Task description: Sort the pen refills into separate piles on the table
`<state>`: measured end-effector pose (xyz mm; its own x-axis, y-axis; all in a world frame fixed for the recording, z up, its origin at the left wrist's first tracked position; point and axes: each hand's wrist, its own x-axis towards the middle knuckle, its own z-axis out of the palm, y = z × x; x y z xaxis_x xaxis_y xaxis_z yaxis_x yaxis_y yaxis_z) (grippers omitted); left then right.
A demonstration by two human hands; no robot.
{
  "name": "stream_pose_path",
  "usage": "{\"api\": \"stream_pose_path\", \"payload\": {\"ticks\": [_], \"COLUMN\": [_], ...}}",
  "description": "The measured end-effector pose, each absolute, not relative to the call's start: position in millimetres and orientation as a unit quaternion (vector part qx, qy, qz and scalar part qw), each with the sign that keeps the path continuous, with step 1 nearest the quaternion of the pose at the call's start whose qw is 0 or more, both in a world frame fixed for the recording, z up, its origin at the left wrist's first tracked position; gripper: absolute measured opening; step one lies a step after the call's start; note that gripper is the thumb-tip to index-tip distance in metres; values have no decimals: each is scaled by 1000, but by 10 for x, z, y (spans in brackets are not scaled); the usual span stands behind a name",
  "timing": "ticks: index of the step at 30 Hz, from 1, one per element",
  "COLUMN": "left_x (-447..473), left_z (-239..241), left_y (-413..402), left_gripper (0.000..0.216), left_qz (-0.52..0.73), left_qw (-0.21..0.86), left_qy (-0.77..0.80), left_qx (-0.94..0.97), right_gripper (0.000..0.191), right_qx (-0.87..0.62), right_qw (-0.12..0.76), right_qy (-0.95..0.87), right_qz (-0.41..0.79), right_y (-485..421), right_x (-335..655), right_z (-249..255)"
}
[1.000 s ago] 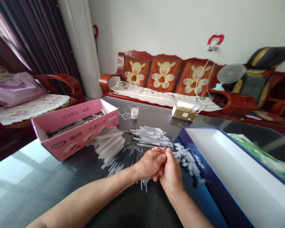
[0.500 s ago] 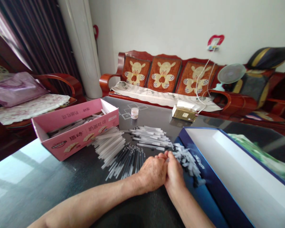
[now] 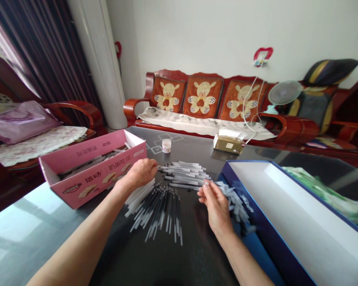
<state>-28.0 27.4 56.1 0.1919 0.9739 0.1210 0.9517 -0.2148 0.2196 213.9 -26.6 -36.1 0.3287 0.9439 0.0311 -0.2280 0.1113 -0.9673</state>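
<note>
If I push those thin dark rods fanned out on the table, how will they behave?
The thin dark rods look straight, so each is probably fairly stiff. They lie loose and overlapping, so a push would likely scatter them. The table looks glossy, so they may slide.

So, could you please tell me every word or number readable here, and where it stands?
"奶盖吐司": front of the pink box.
"动": same side, after an unclear character.
Too small or blurred: its other lettering, white lettering on the blue box, marks on the jar and tissue box.
</note>
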Motion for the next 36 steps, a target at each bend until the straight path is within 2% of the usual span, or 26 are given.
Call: {"api": "stream_pose_path", "payload": {"ticks": [7,10,13,17,20,22,24,27,30,32,36], "left_x": [-429,-491,-573,-640,-644,-632,-614,-589,-570,-557,-521], "left_z": [488,426,355,308,314,324,337,361,393,419,465], "left_y": [347,391,460,525,523,510,495,472,447,431,406], "left_gripper": [31,29,28,25,25,26,27,28,31,34,34], "left_qz": [11,-7,-17,-28,-26,-25,-24,-16,7,20,29], "left_qw": [42,53,50,64,62,55,49,42,27,20,21], "left_qy": [678,673,665,646,651,662,672,677,676,681,682], "left_qx": [734,738,745,760,756,747,738,735,736,732,731], "right_gripper": [37,33,27,21,27,23,16,18,25,30,27], "right_qx": [-488,-513,-542,-560,-616,-656,-681,-711,-735,-741,-733], "right_qw": [660,632,568,493,439,404,351,236,78,9,-19], "right_qy": [-354,-396,-484,-613,-631,-628,-641,-662,-672,-670,-679], "right_qz": [450,426,386,261,173,110,54,-19,-45,-41,-24], "right_y": [-242,-245,-249,-232,-199,-164,-114,-6,142,243,374], "right_x": [2177,2183,2185,2292,2510,2691,2844,2930,2849,2767,2681], "right_z": [-315,-324,-333,-268,-161,-86,-9,134,298,377,401]}}
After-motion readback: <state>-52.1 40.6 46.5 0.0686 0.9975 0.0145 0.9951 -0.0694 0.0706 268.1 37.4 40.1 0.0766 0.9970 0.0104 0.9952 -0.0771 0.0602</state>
